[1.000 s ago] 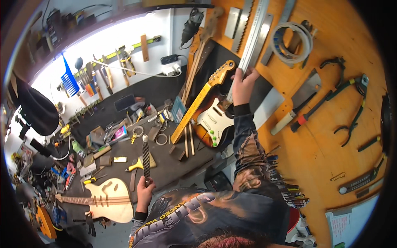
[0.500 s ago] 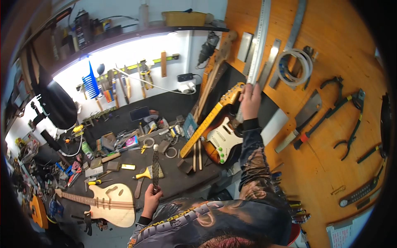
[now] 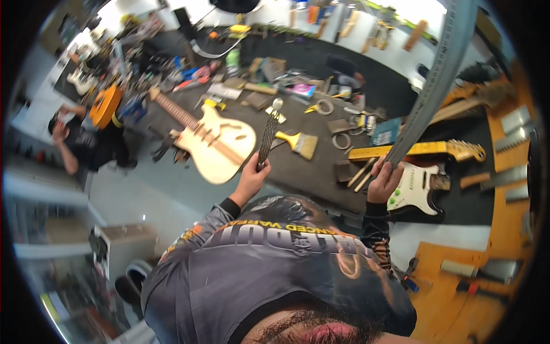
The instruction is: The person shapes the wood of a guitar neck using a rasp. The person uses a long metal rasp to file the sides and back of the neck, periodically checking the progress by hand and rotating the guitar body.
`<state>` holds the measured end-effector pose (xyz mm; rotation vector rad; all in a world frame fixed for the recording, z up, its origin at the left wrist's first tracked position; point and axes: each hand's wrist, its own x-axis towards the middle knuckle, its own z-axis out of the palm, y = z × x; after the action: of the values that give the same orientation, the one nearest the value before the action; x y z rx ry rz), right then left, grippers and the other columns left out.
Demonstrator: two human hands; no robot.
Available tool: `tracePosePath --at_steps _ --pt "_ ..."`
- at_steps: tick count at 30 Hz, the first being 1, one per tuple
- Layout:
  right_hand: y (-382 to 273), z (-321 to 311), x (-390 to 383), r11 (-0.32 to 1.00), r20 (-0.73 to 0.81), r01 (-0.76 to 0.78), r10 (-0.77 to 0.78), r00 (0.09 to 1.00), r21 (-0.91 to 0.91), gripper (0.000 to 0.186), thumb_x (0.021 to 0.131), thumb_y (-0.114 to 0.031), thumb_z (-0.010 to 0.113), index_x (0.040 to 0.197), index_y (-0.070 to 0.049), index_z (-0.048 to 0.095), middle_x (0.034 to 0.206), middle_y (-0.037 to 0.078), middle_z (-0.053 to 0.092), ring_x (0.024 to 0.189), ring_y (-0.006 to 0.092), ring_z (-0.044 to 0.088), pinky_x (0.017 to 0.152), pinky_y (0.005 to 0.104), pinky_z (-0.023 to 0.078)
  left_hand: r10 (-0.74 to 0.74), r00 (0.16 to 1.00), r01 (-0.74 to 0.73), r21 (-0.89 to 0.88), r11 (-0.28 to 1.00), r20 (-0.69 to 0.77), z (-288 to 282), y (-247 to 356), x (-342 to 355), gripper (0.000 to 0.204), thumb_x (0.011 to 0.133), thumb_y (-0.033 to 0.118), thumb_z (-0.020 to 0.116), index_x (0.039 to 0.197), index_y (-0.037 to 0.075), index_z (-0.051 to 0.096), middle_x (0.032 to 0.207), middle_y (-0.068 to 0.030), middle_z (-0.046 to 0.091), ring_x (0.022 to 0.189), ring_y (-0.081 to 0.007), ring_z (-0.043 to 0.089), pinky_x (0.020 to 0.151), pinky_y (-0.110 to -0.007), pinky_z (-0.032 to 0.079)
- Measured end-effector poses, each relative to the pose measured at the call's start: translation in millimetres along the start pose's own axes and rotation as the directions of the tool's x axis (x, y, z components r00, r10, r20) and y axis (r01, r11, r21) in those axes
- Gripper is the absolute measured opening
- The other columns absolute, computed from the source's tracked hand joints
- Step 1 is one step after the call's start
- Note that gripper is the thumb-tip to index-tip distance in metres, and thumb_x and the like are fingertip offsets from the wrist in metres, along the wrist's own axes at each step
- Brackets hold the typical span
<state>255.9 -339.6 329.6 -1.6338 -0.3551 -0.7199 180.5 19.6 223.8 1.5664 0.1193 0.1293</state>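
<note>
My left hand (image 3: 252, 173) is closed round a dark, patterned bar (image 3: 268, 133) with a pale knob on top, held upright near a natural-wood guitar body and neck (image 3: 230, 153). My right hand (image 3: 387, 178) grips the lower end of a long steel straightedge (image 3: 424, 97) with scale markings, which rises to the upper right. Behind that hand are a yellow guitar neck (image 3: 421, 148) and a sunburst guitar body with a white pickguard (image 3: 413, 189). A yellow-handled brush (image 3: 298, 143) lies between my hands.
A dark workbench (image 3: 303, 175) holds tape rolls, blocks and tools. A person in black (image 3: 86, 143) is at the left near an orange guitar (image 3: 105, 106). An orange wooden board (image 3: 441, 309) with blades and tools is at the right. A white cabinet (image 3: 123, 241) stands lower left.
The view has swung left, away from the tool board, bringing the other person into sight. My right hand has come lower with the straightedge; my left hand still holds the bar.
</note>
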Motion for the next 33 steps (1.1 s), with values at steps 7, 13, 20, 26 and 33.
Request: tracePosePath --at_steps 7,13,20,26,33 --pt "-17.5 97.9 -23.4 0.994 0.528 0.018 -0.075 0.846 0.112 0.018 0.098 0.002 0.059 0.115 0.0 0.065 0.078 0.011 0.065 0.06 0.0194 0.062 0.055 0.0318 0.048 -0.091 0.936 0.174 0.223 0.959 -0.34 -83.7 -37.4 -85.1 0.013 0.09 0.001 0.068 0.096 0.007 0.057 0.084 0.0039 0.05 0.073 -0.0067 0.045 0.065 -0.025 0.039" --pt "-31.1 205.2 -52.9 0.98 0.891 -0.172 -0.013 0.453 0.102 0.007 0.1 -0.009 0.066 0.097 -0.002 0.066 0.067 0.01 0.064 0.062 0.0259 0.066 0.057 0.0361 0.048 -0.144 0.727 0.321 0.147 0.935 -0.671 -125.1 -65.0 -204.9 0.014 0.084 -0.001 0.065 0.094 0.004 0.057 0.085 0.0006 0.052 0.075 -0.0093 0.049 0.068 -0.028 0.042" --pt "-32.6 329.9 -135.7 0.846 0.995 -0.525 0.092 -0.031 -0.095 0.024 0.109 -0.022 0.055 0.097 -0.002 0.06 0.071 0.007 0.063 0.054 0.0156 0.059 0.052 0.031 0.047 -0.194 0.363 0.408 -0.032 0.912 -0.912 -147.2 -82.8 -292.7 0.013 0.081 -0.002 0.066 0.089 0.003 0.057 0.076 -0.0004 0.053 0.07 -0.012 0.051 0.066 -0.03 0.043" --pt "-76.5 450.0 -197.4 0.812 0.977 -0.544 0.17 -0.129 -0.213 0.026 0.111 -0.025 0.051 0.105 -0.002 0.059 0.071 0.005 0.059 0.048 0.0136 0.054 0.046 0.0297 0.046 -0.283 0.261 0.317 -0.195 0.928 -0.923 -209.8 -103.2 -329.2 0.017 0.077 -0.005 0.065 0.086 0.005 0.055 0.077 0.0005 0.053 0.071 -0.0114 0.051 0.067 -0.029 0.042" --pt "-130.0 596.2 -263.8 0.798 0.967 -0.545 0.21 -0.144 -0.255 0.028 0.109 -0.027 0.052 0.103 -0.001 0.06 0.071 0.008 0.061 0.05 0.0164 0.058 0.046 0.0323 0.048 -0.276 0.305 0.245 -0.205 0.948 -0.911 -346.8 -70.6 -337.9 0.016 0.08 -0.004 0.066 0.088 0.007 0.057 0.078 0.0022 0.053 0.071 -0.0094 0.048 0.066 -0.028 0.04"
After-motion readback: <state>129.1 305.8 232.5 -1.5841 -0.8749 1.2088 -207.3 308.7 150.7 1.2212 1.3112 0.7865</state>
